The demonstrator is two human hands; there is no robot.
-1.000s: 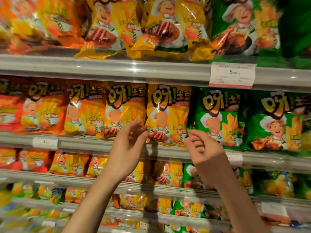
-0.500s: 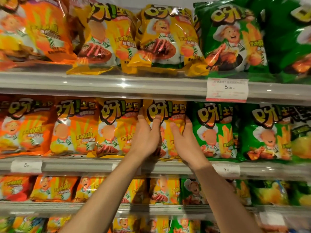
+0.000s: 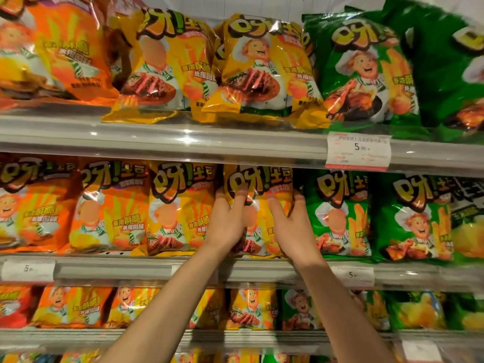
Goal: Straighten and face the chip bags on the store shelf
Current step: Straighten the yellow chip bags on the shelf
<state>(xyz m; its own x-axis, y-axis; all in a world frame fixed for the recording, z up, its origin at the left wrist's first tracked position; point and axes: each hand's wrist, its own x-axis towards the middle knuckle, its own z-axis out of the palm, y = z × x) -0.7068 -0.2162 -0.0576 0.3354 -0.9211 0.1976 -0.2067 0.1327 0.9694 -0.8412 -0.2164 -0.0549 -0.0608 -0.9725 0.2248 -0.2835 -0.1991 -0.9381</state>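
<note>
Both hands grip one yellow chip bag [image 3: 258,184] on middle shelf [image 3: 131,268]; left hand [image 3: 227,221] holds its left edge, right hand [image 3: 293,226] its right edge; bag upright btwn yellow neighbour [image 3: 180,205] & green bag [image 3: 337,213].

A: Lighting? Bright and warm, from above. Glare streaks run along the clear shelf rail [image 3: 162,142], with sparkle on the foil of the yellow bags [image 3: 264,69] just above it.

B: Shadows?

A: Dark band right under that rail, and soft ones below the two forearms.

B: Sharpness?

A: Fine around the rail's middle. Far right of it the green bags [image 3: 445,74] smear badly; the far left is soft too. Wide-angle bend curves the rail. Lower shelves are mushy, and the price tag [image 3: 358,150] is barely readable.
</note>
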